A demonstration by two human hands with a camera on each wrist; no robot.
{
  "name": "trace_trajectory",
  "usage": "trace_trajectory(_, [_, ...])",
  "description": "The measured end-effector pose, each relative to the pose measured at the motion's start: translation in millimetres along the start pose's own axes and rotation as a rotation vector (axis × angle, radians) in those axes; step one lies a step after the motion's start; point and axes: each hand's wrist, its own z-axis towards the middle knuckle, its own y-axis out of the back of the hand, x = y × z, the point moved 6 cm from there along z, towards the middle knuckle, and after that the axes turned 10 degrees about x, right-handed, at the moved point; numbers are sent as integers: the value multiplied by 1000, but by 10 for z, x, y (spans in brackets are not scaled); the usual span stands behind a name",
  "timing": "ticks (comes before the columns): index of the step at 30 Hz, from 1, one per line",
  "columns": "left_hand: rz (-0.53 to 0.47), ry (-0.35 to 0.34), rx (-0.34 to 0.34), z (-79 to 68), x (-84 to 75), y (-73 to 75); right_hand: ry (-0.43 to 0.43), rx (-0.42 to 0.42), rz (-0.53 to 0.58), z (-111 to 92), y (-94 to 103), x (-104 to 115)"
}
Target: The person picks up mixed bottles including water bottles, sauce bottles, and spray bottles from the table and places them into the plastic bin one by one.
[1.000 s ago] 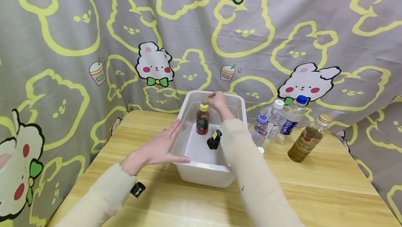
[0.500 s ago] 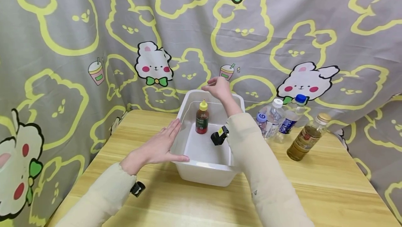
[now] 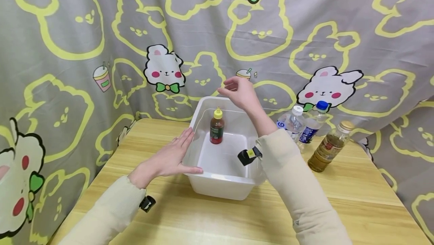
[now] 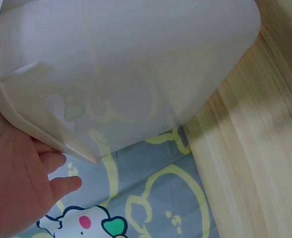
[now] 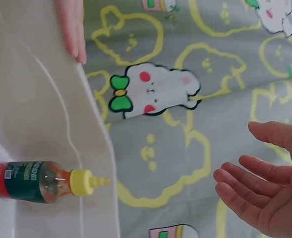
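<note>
A sauce bottle [image 3: 217, 127] with a yellow nozzle cap stands upright inside the white plastic tub [image 3: 220, 179], toward its far left. In the right wrist view the same bottle [image 5: 32, 181] shows a green label and red contents. My left hand [image 3: 171, 156] rests on the tub's left rim near the front corner, fingers straight. My right hand [image 3: 241, 92] is raised above the tub's far end, its fingers loosely bent and holding nothing. From the right wrist, that hand [image 5: 265, 186] appears apart from both bottle and rim.
Right of the tub on the wooden table [image 3: 352, 188] stand a white-capped clear bottle [image 3: 294, 122], a blue-capped clear bottle [image 3: 310, 130] and a bottle of brown liquid [image 3: 329, 149]. Part of a purple-capped bottle [image 3: 280, 124] shows behind the right sleeve. A patterned curtain [image 3: 203, 30] hangs behind.
My right hand has let go of the sauce bottle's yellow cap and moved up and to the right, away from it. The bottle stays standing in the tub; my left hand keeps its place.
</note>
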Motion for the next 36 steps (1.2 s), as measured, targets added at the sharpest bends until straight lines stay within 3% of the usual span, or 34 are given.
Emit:
trace_trajectory(5, [-8,-12,-17,-2,-9,3,81,-17,25,-221,65,51])
trace_trajectory(16, [-4,-15,-6,-6,9,-3,166,-104,64,-685,221,-70])
trace_trajectory(25, [-13,-26,-16,-9,5,10,197,-168,96,-982,242,-342])
trace_trajectory(36, [-5,-19,-2,5,32,-5,194,-259,160,-1341,117,-819])
